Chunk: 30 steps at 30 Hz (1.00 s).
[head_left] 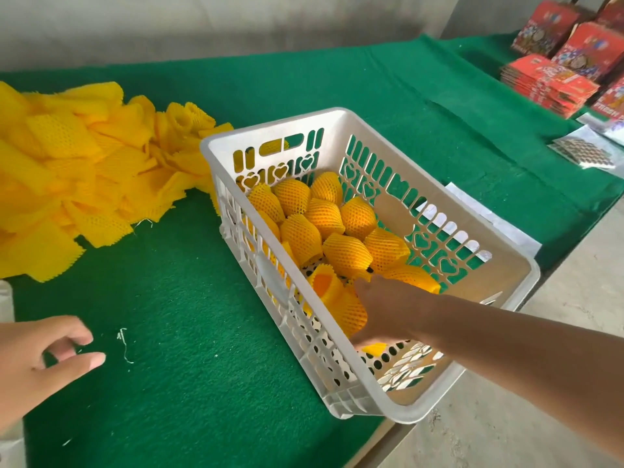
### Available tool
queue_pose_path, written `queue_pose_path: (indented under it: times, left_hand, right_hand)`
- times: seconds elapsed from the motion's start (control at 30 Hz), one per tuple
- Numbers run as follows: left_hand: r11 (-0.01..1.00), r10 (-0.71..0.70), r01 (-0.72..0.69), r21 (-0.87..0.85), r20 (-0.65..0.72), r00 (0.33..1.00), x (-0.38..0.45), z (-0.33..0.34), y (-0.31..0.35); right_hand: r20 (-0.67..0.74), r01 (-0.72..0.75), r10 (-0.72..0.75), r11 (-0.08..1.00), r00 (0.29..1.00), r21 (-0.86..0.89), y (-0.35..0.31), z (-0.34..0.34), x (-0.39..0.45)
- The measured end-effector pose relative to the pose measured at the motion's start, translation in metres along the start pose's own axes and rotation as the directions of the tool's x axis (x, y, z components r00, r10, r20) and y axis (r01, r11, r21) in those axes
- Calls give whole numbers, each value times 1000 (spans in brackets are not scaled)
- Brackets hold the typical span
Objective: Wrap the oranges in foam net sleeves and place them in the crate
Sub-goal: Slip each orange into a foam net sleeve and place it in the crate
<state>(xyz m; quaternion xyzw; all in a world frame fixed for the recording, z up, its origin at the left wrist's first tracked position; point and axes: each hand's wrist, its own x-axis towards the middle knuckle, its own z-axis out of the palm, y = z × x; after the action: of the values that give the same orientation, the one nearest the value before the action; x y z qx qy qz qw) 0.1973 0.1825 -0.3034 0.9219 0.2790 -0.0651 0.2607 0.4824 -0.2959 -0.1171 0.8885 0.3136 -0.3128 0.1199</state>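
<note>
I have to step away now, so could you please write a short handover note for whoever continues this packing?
Right hand: inside the white crate, gripping a sleeved orange at the near end.
Left hand: empty, loosely curled above the green table cover.
Done: about a dozen wrapped oranges fill the crate's far half.
Left: release this one; spare foam sleeves are piled left of the crate. No unwrapped oranges in view.

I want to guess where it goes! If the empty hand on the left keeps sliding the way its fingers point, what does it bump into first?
Probably the white crate. The left hand points right across the bare green felt, with only thin thread scraps between. Its height above the felt is unclear.
</note>
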Motion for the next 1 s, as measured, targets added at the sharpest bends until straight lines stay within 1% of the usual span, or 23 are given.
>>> queue_pose_path:
  times: [0.03, 0.07, 0.13, 0.17, 0.27, 0.33, 0.4, 0.47, 0.53, 0.63, 0.73, 0.8, 0.83, 1.0]
  left_hand:
    - [999, 9, -9, 49, 3, 1000, 1, -1, -3]
    - [998, 33, -33, 60, 7, 999, 3, -7, -5]
    - [993, 117, -118, 26, 34, 993, -1, -24, 0]
    - [988, 153, -153, 24, 14, 988, -8, -33, 7]
    - [988, 124, -122, 97, -23, 992, -44, -63, 43]
    - [986, 97, -92, 140, -35, 995, -63, -78, 84]
    - [981, 57, -60, 185, 20, 998, -84, -90, 122]
    - [970, 44, -57, 235, 63, 997, -94, -99, 141]
    - [970, 18, -39, 239, 93, 996, -96, -104, 153]
    - [964, -21, -13, 265, 124, 992, -97, -105, 163]
    - [961, -21, -8, 276, 100, 995, -98, -103, 165]
    - [959, -16, -9, 282, 86, 996, -99, -103, 166]
    - [959, -14, -9, 284, 77, 997, -100, -104, 167]
    - [948, 9, -23, 318, 46, 999, -105, -113, 179]
  right_hand:
    - [-8, 15, -15, 1000, 1000, 7, 0, 1, 0]
    - [-18, 29, -29, 999, 999, 24, 1, 2, 1]
    - [-53, 57, -53, 995, 997, 78, 3, 3, 2]
    - [-71, 68, -60, 992, 996, 104, 3, 3, 3]
    - [-90, 80, -69, 988, 994, 129, 5, 4, 5]
    - [-100, 50, -37, 990, 994, 133, 7, 1, 4]
    - [-162, 26, 3, 984, 987, 178, 5, -13, 2]
    - [-269, 48, 23, 966, 963, 255, -4, -37, -1]
    - [-402, 136, 7, 935, 915, 326, -23, -65, -6]
    - [-610, 297, -40, 898, 791, 326, -67, -102, -13]
    - [-718, 426, -118, 865, 686, 264, -124, -126, -13]
    - [-732, 501, -203, 838, 651, 214, -162, -134, -7]
    - [-723, 530, -248, 827, 644, 188, -180, -136, -2]
    - [-616, 581, -419, 810, 667, 79, -258, -131, 25]
